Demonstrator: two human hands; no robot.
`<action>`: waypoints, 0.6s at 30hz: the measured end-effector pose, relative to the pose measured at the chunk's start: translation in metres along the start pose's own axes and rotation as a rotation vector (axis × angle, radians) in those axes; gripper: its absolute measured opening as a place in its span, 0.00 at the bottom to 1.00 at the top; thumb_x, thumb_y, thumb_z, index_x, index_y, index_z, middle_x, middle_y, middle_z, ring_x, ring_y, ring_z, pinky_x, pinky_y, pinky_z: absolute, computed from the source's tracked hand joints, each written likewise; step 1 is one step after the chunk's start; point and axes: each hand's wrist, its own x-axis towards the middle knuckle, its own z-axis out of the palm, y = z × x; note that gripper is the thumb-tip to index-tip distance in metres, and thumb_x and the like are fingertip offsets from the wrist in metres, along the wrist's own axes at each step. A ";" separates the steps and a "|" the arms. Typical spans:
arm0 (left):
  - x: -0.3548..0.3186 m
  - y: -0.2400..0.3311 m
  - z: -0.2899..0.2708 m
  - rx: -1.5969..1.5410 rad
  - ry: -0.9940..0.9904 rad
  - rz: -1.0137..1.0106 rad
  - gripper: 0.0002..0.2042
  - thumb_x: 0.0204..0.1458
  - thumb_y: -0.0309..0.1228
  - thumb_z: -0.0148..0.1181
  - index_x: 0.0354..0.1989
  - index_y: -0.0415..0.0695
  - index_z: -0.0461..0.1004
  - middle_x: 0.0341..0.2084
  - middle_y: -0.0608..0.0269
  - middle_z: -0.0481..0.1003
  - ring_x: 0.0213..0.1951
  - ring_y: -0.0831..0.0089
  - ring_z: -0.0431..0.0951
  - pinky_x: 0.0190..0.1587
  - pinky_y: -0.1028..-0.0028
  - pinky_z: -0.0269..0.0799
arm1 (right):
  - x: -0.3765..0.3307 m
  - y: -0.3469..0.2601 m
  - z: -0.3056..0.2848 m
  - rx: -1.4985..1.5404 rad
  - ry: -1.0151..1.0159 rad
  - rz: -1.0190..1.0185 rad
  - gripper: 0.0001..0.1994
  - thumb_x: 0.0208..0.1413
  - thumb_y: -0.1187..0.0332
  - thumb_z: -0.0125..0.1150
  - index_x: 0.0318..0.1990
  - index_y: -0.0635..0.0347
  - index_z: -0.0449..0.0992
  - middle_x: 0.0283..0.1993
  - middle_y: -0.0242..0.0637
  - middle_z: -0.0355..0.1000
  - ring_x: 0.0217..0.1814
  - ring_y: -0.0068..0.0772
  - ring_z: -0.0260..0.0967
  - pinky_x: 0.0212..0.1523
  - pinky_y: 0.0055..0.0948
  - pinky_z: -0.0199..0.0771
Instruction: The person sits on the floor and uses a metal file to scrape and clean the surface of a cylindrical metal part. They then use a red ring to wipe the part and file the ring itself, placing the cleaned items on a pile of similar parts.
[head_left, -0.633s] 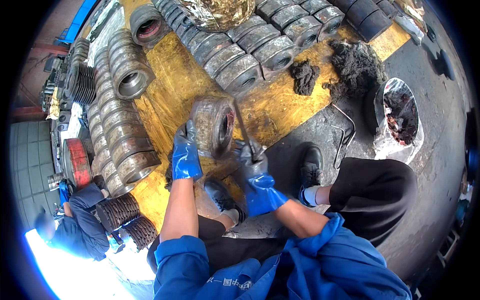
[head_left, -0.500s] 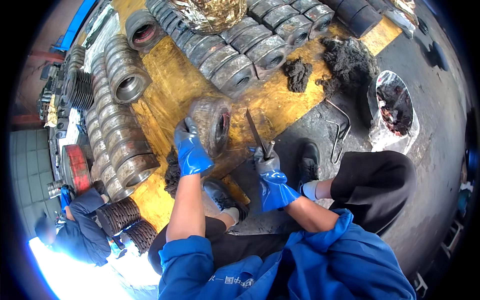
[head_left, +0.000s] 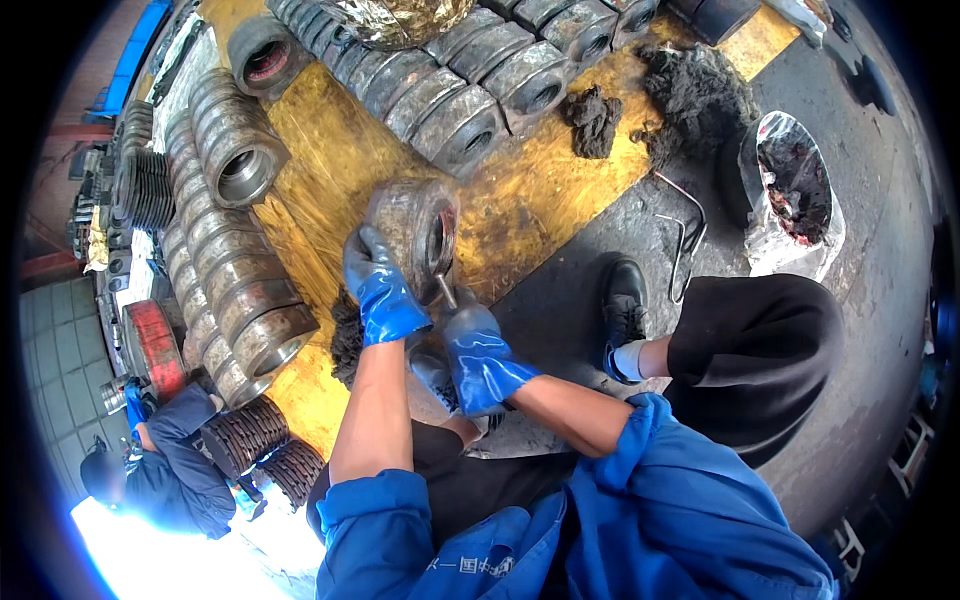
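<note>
A thick, dirty steel ring [head_left: 402,222] with a wide bore stands on the yellow board, its opening turned to the right. My left hand [head_left: 382,285] in a blue glove holds the ring's near left side, fingers curled over it. Close to the bore's lower edge, my gloved right hand [head_left: 480,350] is closed round a metal tool. Only the tool's short rod-like end [head_left: 446,291] shows; its narrow blade, seen half a second ago, is hidden. Whether it touches the bore I cannot tell.
Rows of similar steel rings [head_left: 245,270] lie left, more [head_left: 460,125] at the back. Dark greasy clumps [head_left: 697,95] sit on the board's right. Beyond are a bent metal rod [head_left: 690,235] and an open bag [head_left: 790,190] of dark red matter. Another person [head_left: 165,470] sits lower left.
My right hand has moved left with the tool, from beside my right shoe up to the ring's opening. The blade has gone from sight. My left hand stays on the ring.
</note>
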 end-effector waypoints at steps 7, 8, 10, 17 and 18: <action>0.000 0.009 -0.007 -0.081 -0.090 -0.036 0.20 0.64 0.41 0.51 0.50 0.34 0.70 0.40 0.59 0.75 0.38 0.72 0.72 0.44 0.70 0.71 | 0.012 -0.047 -0.007 -0.055 0.016 0.050 0.28 0.52 0.63 0.59 0.62 0.59 0.64 0.44 0.55 0.75 0.46 0.56 0.75 0.48 0.47 0.74; 0.001 0.010 -0.009 -0.077 -0.098 -0.037 0.19 0.64 0.41 0.51 0.49 0.35 0.70 0.39 0.60 0.75 0.38 0.73 0.71 0.43 0.71 0.71 | 0.016 -0.053 -0.009 -0.078 0.013 0.042 0.30 0.52 0.62 0.59 0.63 0.58 0.63 0.44 0.55 0.75 0.46 0.56 0.75 0.47 0.47 0.74; 0.002 0.007 -0.012 -0.102 -0.127 -0.061 0.17 0.64 0.41 0.51 0.47 0.36 0.71 0.36 0.63 0.74 0.36 0.75 0.69 0.41 0.72 0.70 | 0.017 -0.069 -0.019 -0.091 0.023 0.011 0.32 0.52 0.61 0.59 0.66 0.57 0.61 0.44 0.55 0.75 0.45 0.55 0.75 0.46 0.47 0.75; -0.003 0.000 -0.010 -0.211 -0.131 -0.063 0.15 0.66 0.39 0.48 0.41 0.37 0.73 0.30 0.65 0.73 0.31 0.76 0.68 0.37 0.73 0.69 | 0.001 -0.062 -0.038 -0.180 0.061 -0.178 0.36 0.53 0.60 0.58 0.69 0.58 0.54 0.43 0.55 0.75 0.41 0.54 0.77 0.41 0.47 0.76; -0.003 -0.003 -0.010 -0.175 -0.136 -0.048 0.16 0.66 0.39 0.47 0.41 0.36 0.73 0.31 0.62 0.75 0.32 0.75 0.70 0.38 0.72 0.69 | -0.003 -0.055 -0.044 -0.141 0.136 -0.223 0.35 0.53 0.61 0.58 0.69 0.56 0.55 0.42 0.54 0.75 0.41 0.54 0.77 0.41 0.47 0.76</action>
